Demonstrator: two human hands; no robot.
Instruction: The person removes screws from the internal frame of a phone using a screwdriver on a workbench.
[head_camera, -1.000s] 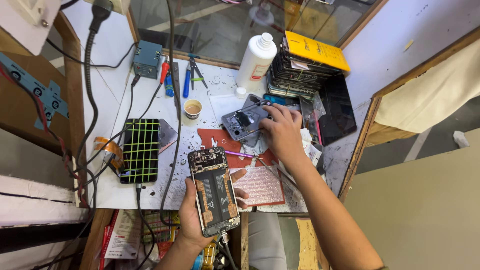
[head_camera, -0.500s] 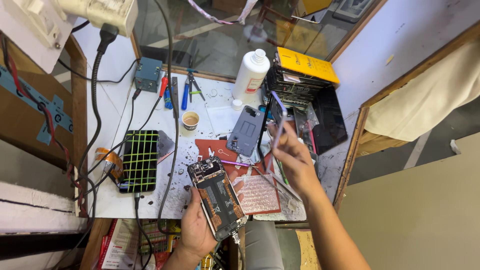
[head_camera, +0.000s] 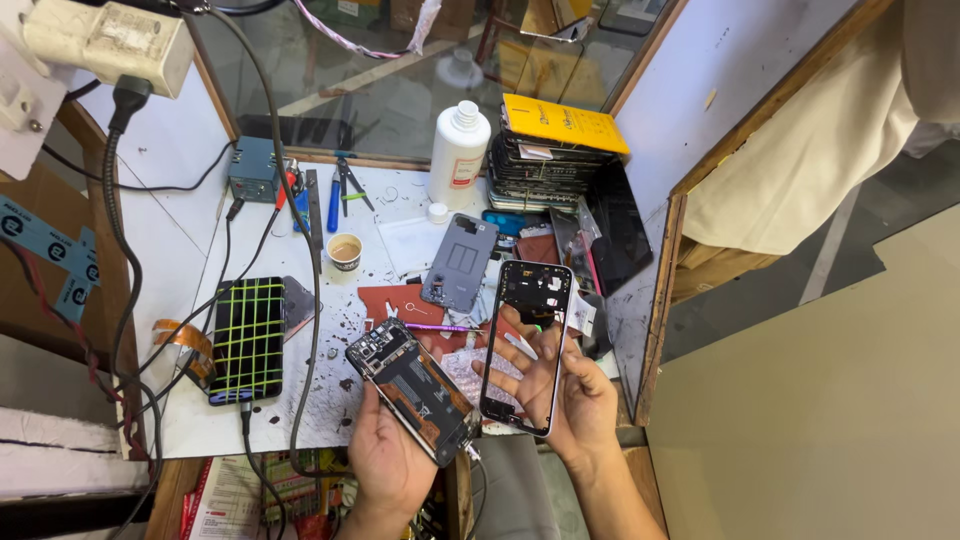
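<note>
L hand (head_camera: 385, 455) is cupped under an opened phone (head_camera: 412, 390), back cover off, w/ board & innards showing; fingers wrap its lower end, and it tilts diagonally, top end toward upper left, held above the near edge of the white workbench (head_camera: 200, 420). R hand (head_camera: 560, 385) holds a black phone frame (head_camera: 527, 345) nearly upright, palm open behind it, fingers spread & showing thru the empty middle, thumb at its right edge; frame sits just beside the opened phone, a small gap btwn them. On the bench behind: a grey back cover (head_camera: 460, 262) lying flat, a red mat (head_camera: 400, 300) under it w/ a thin purple tool (head_camera: 440, 328) across, and a bubble-wrap piece (head_camera: 470, 370) partly hidden by both hands. Further left, a phone w/ green grid lines on its screen (head_camera: 247, 338), cable plugged at its near end, and a small paper cup (head_camera: 345, 250). Toward the back, a white bottle (head_camera: 458, 155) upright, blue-handled pliers (head_camera: 345, 180), a small blue-grey box (head_camera: 253, 170) w/ leads. Right of the bottle, a stack of phone parts (head_camera: 550, 170) topped by a yellow box (head_camera: 565, 122), dark screens (head_camera: 620, 235) leaning near it. Upper left, a white power adapter (head_camera: 110, 40) w/ a black cord hanging.
</note>
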